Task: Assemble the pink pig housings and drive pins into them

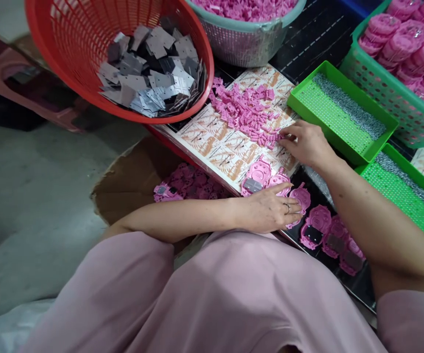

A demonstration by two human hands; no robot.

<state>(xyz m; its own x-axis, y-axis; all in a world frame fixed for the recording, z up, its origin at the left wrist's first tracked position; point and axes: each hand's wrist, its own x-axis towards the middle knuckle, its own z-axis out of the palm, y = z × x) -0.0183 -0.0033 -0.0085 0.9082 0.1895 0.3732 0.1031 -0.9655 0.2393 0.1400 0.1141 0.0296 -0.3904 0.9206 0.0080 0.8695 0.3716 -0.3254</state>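
Note:
A row of pink watch-shaped plastic casings (316,225) runs along the table's near edge, several with a dark or grey plate in the lower half. My left hand (270,210) lies over the middle casings, its fingers stretched out and its thumb apart, partly hiding them. At the right edge of a loose pile of small pink plastic parts (246,110), my right hand (305,142) has thumb and forefinger pinched on a small pink plastic part (281,138). The fingers hide most of that piece.
A red basket (212,63) of grey metal plates stands at the left. Behind are a pale green basket (241,46) of pink pieces and a green basket (391,88) of round pink parts. Green trays (344,105) hold tiny screws. Below the table, a cardboard box (119,181) contains pink casings.

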